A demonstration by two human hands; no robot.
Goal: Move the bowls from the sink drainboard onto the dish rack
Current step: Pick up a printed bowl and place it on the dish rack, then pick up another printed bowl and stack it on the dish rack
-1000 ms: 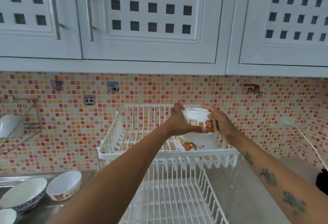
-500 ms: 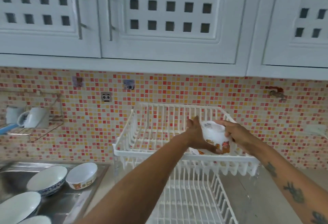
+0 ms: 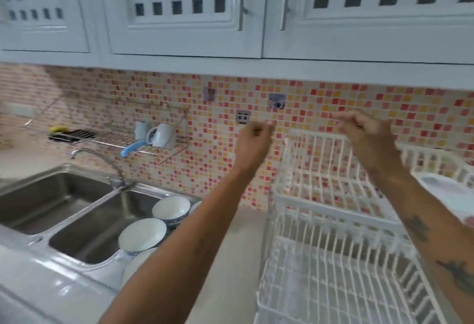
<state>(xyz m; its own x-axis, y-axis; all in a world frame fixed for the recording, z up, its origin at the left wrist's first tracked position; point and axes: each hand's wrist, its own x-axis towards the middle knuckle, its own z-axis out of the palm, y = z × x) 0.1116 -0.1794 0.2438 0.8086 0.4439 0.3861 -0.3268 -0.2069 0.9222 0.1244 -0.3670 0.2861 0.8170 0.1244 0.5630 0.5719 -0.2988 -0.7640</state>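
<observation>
Both hands are hanging empty in the air: the left hand with fingers loosely curled, the right hand blurred, fingers parted. Below-left of the left fingers, white bowls are sitting on the drainboard; the white dish rack is standing beneath the right fingers.

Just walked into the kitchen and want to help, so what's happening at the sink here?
A person is moving bowls from the drainboard to the white dish rack. Right now both hands are empty and raised in front of the tiled wall: the left hand beside the rack, the right hand above its upper tier. A white dish sits in that tier. Several bowls wait by the sink.
</observation>
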